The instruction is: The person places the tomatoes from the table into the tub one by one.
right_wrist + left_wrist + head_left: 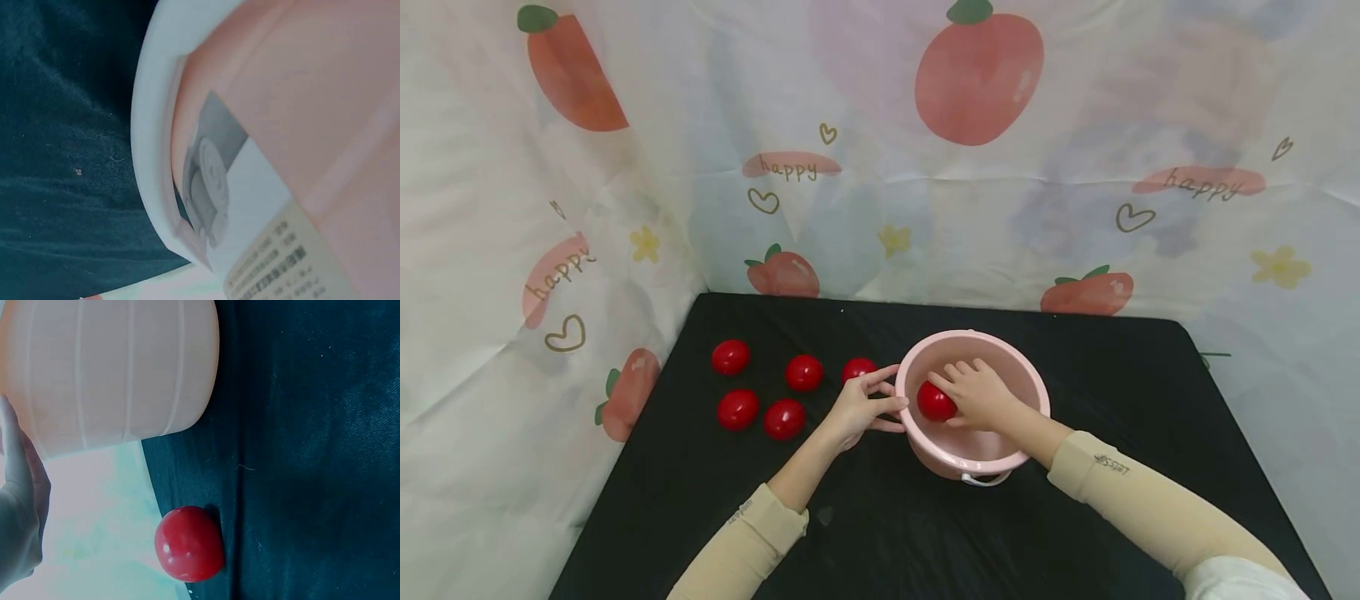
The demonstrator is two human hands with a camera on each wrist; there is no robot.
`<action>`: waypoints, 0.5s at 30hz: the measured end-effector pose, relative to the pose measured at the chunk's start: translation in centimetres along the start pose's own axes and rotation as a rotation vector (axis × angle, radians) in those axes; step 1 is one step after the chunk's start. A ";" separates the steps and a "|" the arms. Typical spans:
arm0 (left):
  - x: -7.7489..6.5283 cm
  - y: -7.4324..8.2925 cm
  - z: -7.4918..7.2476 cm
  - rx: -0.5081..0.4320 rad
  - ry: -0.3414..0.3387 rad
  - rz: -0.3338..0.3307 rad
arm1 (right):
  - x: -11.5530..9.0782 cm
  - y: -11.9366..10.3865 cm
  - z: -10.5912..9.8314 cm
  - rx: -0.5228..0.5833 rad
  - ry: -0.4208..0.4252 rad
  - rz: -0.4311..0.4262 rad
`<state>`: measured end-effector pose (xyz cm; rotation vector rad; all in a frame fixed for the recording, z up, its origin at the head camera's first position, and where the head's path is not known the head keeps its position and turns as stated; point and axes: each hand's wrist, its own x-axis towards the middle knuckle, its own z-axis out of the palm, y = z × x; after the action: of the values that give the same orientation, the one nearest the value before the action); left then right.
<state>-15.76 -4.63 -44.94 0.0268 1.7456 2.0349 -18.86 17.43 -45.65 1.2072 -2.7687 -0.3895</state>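
Observation:
A pink bucket with a white handle stands upright on the black tabletop. My left hand touches the left side of its rim with fairly straight, spread fingers; in the left wrist view, that hand lies along the bucket's ribbed wall. Inside the bucket mouth, my right hand has its index finger and thumb around a glossy red tomato, the other fingers spread. From the right wrist, only the bucket's outer wall and handle show; that hand is hidden there.
Several more red tomatoes lie left of the bucket, the nearest just behind my left hand and another farthest left. A printed curtain hangs behind the black table. A label is on the bucket.

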 end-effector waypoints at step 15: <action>-0.1 0.1 0.2 -0.012 -0.002 0.006 | 0.8 -0.4 1.2 -0.148 -0.187 -0.036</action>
<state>-15.62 -4.52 -44.79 0.0304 1.7348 2.0489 -19.34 16.81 -46.91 1.2450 -2.8126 -0.7329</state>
